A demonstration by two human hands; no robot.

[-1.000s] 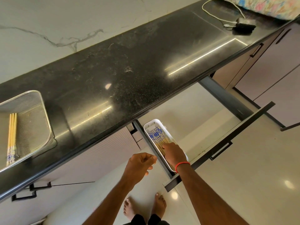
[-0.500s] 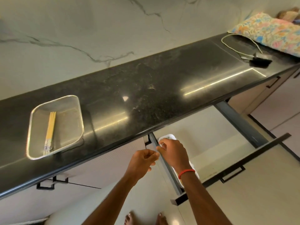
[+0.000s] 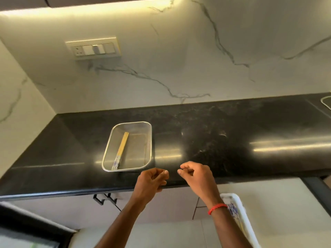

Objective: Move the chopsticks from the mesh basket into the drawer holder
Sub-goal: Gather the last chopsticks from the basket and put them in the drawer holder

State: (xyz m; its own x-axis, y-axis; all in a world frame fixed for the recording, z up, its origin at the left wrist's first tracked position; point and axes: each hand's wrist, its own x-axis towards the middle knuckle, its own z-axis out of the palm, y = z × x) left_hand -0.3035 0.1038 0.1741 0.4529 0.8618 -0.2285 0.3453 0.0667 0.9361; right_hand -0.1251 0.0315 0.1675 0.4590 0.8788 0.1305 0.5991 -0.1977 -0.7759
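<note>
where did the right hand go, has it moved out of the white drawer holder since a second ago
Yes. The right hand has risen out of the white drawer holder to the counter edge, empty, beside the left hand.

One mesh basket point(image 3: 143, 126) is sitting on one black counter point(image 3: 232, 126), holding what looks like three chopsticks point(image 3: 121, 148), while two hands, left point(image 3: 150, 181) and right point(image 3: 197, 178), are hovering near one white holder point(image 3: 238, 203).

A rectangular wire mesh basket point(image 3: 128, 146) with rounded corners sits on the black counter, holding a few yellow chopsticks point(image 3: 121, 151) with blue-and-white patterned ends, lying flat and close together along its left side. At lower right, the white drawer holder point(image 3: 239, 208) contains more chopsticks, partly hidden.
</note>
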